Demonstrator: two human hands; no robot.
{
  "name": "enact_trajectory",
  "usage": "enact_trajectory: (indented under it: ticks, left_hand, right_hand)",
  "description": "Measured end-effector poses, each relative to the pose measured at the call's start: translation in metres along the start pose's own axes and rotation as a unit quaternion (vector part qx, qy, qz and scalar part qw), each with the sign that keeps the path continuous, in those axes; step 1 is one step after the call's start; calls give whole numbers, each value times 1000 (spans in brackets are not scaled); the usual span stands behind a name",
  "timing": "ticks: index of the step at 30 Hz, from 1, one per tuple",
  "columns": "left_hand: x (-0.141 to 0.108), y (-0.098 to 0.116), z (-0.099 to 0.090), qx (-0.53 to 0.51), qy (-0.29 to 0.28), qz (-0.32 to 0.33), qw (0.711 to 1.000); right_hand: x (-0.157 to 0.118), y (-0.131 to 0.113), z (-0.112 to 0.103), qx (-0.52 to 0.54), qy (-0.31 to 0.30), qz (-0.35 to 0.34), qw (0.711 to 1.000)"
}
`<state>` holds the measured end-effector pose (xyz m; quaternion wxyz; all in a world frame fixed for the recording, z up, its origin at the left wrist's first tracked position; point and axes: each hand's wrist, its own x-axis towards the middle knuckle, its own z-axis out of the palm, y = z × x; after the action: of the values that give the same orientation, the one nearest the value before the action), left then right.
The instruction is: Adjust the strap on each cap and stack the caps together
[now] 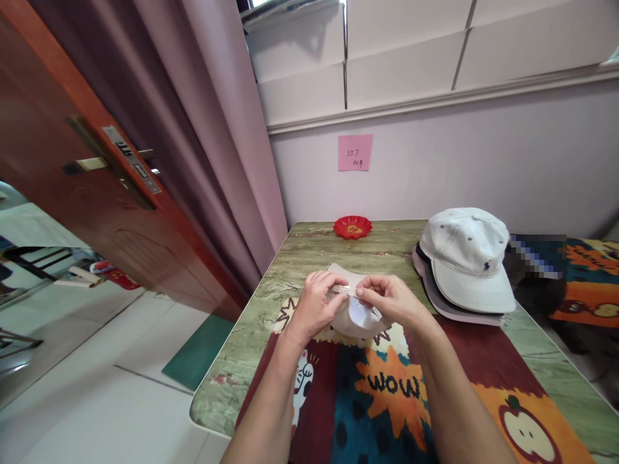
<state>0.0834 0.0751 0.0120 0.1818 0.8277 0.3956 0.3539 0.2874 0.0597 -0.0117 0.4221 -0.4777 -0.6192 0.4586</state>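
A beige baseball cap (345, 325) is in front of me over the table, its opening facing partly toward me and a white patch showing inside. My left hand (314, 303) pinches the left part of the cap's back strap, where a small shiny spot shows between the fingers. My right hand (389, 299) pinches the strap's other side, with thumb and forefinger close to the left fingertips. Exactly how the two strap ends meet is too small to tell. To the right, a white cap (467, 258) with a small dark logo tops a stack of caps.
A red scalloped dish (353, 227) stands at the table's far edge. A colourful cloth (377, 412) with "WOW" lettering covers the near part of the wooden-patterned table (217, 393). A pink note (355, 153) is on the wall. Left are a curtain (217, 129) and an open door (159, 251).
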Motion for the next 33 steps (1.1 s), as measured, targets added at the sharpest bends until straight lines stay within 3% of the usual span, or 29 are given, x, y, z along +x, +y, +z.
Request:
enact_trajectory:
  ticks: [16, 22, 33]
  left_hand:
    - [10, 1, 2, -26, -32, 12, 999]
    - [27, -4, 1, -94, -140, -28, 985]
    - [32, -15, 5, -170, -151, -47, 973]
  right_hand:
    - [4, 6, 3, -10, 19, -9, 1000]
    - [4, 7, -1, -39, 43, -8, 998]
    - [7, 13, 1, -17, 30, -6, 999]
